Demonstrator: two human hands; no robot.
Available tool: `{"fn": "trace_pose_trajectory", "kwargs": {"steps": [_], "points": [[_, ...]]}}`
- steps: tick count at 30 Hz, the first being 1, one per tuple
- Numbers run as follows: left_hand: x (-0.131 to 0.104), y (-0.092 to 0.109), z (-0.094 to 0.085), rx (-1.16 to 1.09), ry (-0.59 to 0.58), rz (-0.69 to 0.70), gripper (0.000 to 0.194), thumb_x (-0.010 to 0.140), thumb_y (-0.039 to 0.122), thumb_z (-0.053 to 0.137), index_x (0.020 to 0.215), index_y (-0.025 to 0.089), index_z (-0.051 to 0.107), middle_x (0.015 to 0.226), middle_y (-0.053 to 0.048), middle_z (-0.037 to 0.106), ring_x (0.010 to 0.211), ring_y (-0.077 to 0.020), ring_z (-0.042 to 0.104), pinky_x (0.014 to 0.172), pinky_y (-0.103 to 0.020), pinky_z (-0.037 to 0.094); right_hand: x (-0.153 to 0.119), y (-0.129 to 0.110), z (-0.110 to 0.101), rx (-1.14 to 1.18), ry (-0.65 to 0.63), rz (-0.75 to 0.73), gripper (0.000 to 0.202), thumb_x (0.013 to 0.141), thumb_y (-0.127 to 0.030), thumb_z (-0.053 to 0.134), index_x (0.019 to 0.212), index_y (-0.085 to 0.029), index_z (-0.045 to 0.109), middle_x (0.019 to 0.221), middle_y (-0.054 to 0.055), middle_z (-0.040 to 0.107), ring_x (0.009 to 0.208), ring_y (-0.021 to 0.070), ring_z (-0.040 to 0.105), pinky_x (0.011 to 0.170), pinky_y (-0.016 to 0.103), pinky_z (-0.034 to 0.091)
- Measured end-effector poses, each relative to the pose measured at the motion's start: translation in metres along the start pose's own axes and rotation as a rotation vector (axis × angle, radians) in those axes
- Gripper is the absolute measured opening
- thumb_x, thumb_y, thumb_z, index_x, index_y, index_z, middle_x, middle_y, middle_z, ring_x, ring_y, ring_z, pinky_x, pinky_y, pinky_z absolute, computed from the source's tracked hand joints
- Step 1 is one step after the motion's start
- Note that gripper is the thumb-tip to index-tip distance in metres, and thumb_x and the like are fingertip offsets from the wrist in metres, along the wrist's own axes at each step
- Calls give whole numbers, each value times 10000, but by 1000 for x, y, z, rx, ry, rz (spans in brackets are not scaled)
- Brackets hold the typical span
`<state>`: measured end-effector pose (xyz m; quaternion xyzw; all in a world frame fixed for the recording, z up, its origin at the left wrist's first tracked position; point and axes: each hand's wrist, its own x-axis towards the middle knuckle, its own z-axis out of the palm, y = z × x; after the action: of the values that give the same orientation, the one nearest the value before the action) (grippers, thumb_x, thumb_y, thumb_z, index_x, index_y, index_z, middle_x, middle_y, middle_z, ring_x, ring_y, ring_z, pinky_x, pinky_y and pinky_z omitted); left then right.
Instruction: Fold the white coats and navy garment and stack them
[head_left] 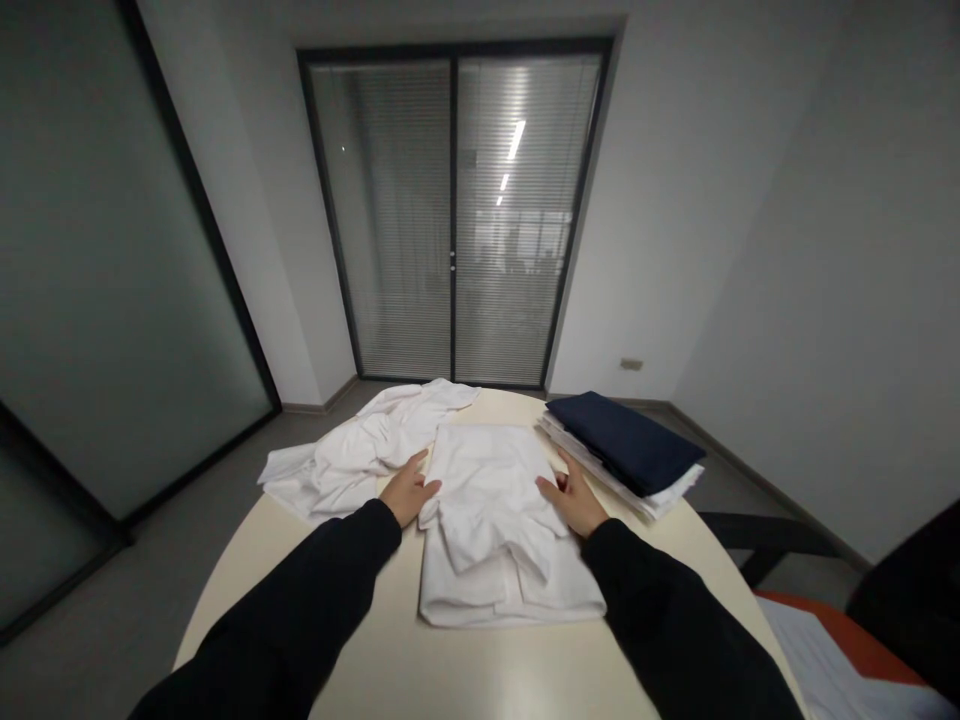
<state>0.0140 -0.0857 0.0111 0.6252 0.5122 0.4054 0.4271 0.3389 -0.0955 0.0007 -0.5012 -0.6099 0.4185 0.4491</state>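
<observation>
A white garment [491, 470], partly folded into a rough rectangle, lies in front of me with loose, crumpled fabric over its middle and a smoother folded edge nearest me. At its left edge rests my left hand [409, 490], thumb on the cloth and index finger stretched forward, spread apart from it. My right hand [576, 495] mirrors it at the right edge, its thumb touching the fabric and its index finger extended; the other fingers are partly curled. Neither hand visibly grips the cloth.
Crumpled white cloth [360, 450] covers the back left of the round cream table [480, 665]. A folded navy garment [626, 440] tops a stack of white folded cloth [664, 500] at the back right. Dark and orange chairs stand at the right; a glass door [454, 220] is ahead.
</observation>
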Motion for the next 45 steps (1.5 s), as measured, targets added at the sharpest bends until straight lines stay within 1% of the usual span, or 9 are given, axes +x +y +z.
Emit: {"fn": "trace_pose_trajectory", "kwargs": {"steps": [3, 8, 11, 15, 25, 31, 36, 41, 45], "points": [[-7, -6, 4, -115, -86, 73, 767, 743, 462, 688, 1360, 135, 372, 1010, -108, 684, 904, -234, 673, 854, -388, 506, -2, -4, -6, -44, 47, 8, 901, 744, -505, 642, 1462, -204, 190, 742, -15, 577, 610, 173, 549, 573, 305, 446], [-15, -19, 9, 191, -94, 268, 626, 756, 409, 658, 1296, 131, 510, 1342, -170, 539, 1252, -288, 496, 1101, -425, 334, -5, -3, -25, -205, -31, -3, 614, 722, -469, 652, 1249, -184, 521, 544, -80, 410, 507, 129, 413, 517, 267, 353], [-12, -19, 10, 250, -135, 260, 727, 741, 384, 661, 1378, 111, 440, 1430, -187, 451, 1342, -297, 401, 1147, -436, 262, -7, -3, -28, -215, -73, 6, 542, 713, -475, 669, 1168, -189, 597, 641, -29, 551, 586, 152, 499, 575, 285, 417], [-10, -9, 11, 224, -88, 240, 735, 747, 392, 667, 1388, 118, 435, 1453, -181, 426, 1357, -306, 379, 1149, -448, 251, -10, -8, -25, -149, -162, -23, 554, 672, -503, 719, 1137, -218, 627, 1030, 48, 665, 874, 223, 605, 759, 339, 497], [-32, 17, 10, 246, -37, 214, 452, 773, 432, 662, 1139, 168, 656, 970, -73, 699, 841, -223, 646, 759, -310, 489, -22, -20, -35, -110, -308, 2, 688, 648, -518, 765, 1233, -211, 574, 931, 46, 664, 805, 215, 605, 704, 328, 514], [-32, 22, 15, -120, -206, -133, 553, 598, 442, 762, 1028, 132, 607, 684, 3, 621, 608, -151, 594, 595, -261, 443, -25, -28, -50, -62, -392, 71, 588, 648, -555, 754, 1087, -195, 599, 839, 17, 637, 732, 169, 593, 687, 298, 495], [-36, 22, 12, 34, -347, -56, 424, 599, 357, 735, 936, 129, 614, 605, 55, 538, 567, -117, 495, 557, -230, 366, -31, -26, -54, -4, -530, 127, 635, 627, -512, 783, 1132, -198, 560, 914, 30, 640, 803, 193, 619, 749, 331, 509], [-47, 24, 14, 245, -234, 174, 390, 665, 322, 711, 1014, 162, 636, 838, -15, 627, 784, -192, 587, 737, -301, 467, -36, -28, -47, -94, -528, 57, 738, 590, -455, 818, 1231, -219, 540, 1201, 84, 601, 1090, 269, 581, 968, 412, 456], [-59, 29, 23, 287, -108, 180, 751, 562, 283, 820, 1261, 223, 552, 1253, -115, 489, 1127, -287, 521, 826, -363, 522, -36, -27, -46, -238, -527, -18, 768, 568, -418, 837, 1249, -199, 558, 1254, 104, 591, 1158, 294, 551, 1027, 421, 412]]}}
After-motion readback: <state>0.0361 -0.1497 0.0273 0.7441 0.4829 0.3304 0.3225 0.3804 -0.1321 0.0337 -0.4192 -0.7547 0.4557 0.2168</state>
